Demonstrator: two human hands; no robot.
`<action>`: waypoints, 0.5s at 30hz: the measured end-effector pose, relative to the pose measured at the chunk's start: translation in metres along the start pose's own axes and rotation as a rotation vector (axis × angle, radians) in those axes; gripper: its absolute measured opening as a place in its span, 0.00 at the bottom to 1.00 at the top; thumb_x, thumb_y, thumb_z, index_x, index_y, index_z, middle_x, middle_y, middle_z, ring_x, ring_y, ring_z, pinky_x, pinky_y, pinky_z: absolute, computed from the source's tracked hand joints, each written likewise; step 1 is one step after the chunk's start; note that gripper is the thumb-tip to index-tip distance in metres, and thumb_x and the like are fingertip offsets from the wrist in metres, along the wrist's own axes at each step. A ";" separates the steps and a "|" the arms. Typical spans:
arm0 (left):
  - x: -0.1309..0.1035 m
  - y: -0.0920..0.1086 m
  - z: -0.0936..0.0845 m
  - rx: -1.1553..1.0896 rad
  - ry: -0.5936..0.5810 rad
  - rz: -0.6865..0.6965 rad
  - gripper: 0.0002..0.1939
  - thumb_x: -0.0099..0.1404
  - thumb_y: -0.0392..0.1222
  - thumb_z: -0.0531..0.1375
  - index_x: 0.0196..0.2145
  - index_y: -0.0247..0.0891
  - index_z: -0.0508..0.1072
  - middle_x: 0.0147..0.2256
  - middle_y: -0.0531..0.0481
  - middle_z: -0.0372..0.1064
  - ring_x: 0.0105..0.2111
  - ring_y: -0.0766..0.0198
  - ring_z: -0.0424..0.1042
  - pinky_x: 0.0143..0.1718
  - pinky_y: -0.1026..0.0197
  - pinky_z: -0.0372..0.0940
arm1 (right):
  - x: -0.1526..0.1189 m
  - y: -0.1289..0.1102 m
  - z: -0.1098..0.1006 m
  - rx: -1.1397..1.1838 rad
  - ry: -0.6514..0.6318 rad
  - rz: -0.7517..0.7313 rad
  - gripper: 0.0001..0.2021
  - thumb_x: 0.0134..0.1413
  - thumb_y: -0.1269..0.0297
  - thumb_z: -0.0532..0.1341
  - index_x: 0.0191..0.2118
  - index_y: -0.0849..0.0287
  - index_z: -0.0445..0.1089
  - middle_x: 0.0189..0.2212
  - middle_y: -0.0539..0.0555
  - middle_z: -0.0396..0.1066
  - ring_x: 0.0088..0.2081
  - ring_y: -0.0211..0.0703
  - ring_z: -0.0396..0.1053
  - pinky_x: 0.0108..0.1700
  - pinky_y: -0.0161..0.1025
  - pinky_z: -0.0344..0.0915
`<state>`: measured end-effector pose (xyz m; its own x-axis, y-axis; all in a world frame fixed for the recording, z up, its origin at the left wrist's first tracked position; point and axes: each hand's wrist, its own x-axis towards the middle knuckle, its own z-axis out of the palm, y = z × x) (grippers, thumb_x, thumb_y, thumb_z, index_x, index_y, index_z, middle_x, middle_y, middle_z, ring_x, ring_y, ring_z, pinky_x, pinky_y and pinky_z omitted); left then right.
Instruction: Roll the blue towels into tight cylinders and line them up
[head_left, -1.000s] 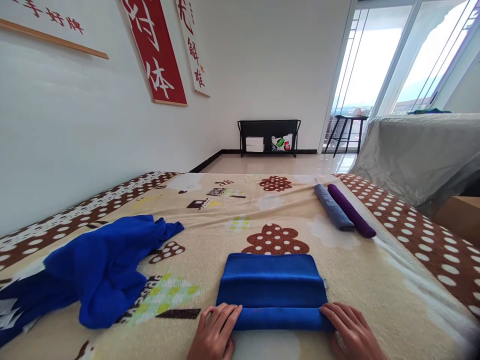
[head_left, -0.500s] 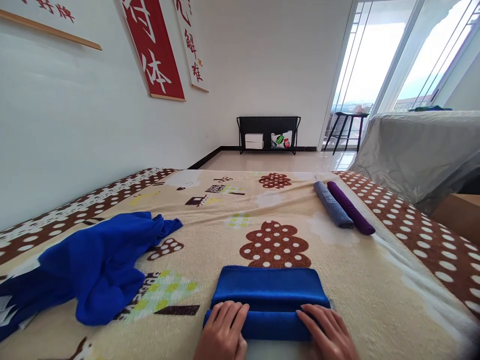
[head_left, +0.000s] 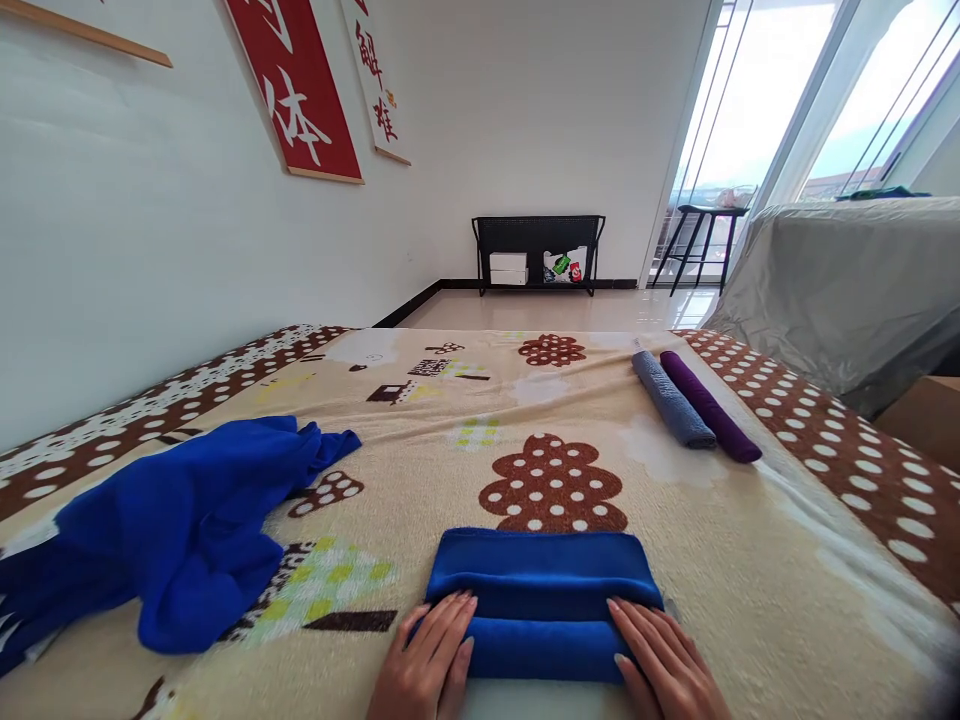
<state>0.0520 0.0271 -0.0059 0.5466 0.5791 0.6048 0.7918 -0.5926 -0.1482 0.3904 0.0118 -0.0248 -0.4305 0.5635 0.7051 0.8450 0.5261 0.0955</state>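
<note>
Left hand (head_left: 425, 655): fingers close together and extended, laid on the left end of the blue cloth; thumb along its near roll.
Right hand (head_left: 665, 660): fingers slightly apart, resting on the right end of the same cloth, thumb at the roll's near side.
Blue cloth (head_left: 545, 600): one, smooth, partly rolled, lying between the hands; near edge a thick roll, far part flat with a raised fold. It serves as landmark for the rest.
Patterned blanket (head_left: 420, 480): beneath the blue cloth, cream, with brown dotted borders.
Crumpled blue garment (head_left: 202, 520): well left of the blue cloth, loosely heaped.
Grey-blue roll (head_left: 673, 400): beyond the blue cloth, to its right.
Purple roll (head_left: 710, 406): just beside the grey-blue roll, on its right.
Black rack (head_left: 537, 238): far beyond the blue cloth, against the wall.
</note>
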 end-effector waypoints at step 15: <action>0.050 0.067 0.025 -0.098 -0.012 -0.008 0.20 0.66 0.35 0.51 0.52 0.36 0.73 0.49 0.46 0.77 0.47 0.60 0.77 0.44 0.59 0.71 | 0.037 -0.051 0.025 0.019 0.024 -0.025 0.17 0.65 0.63 0.51 0.51 0.61 0.72 0.46 0.51 0.77 0.45 0.40 0.75 0.51 0.38 0.66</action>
<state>0.1389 0.0301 -0.0050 0.5437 0.5903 0.5966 0.7662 -0.6393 -0.0658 0.3232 0.0213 -0.0216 -0.4431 0.5349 0.7194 0.8281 0.5517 0.0999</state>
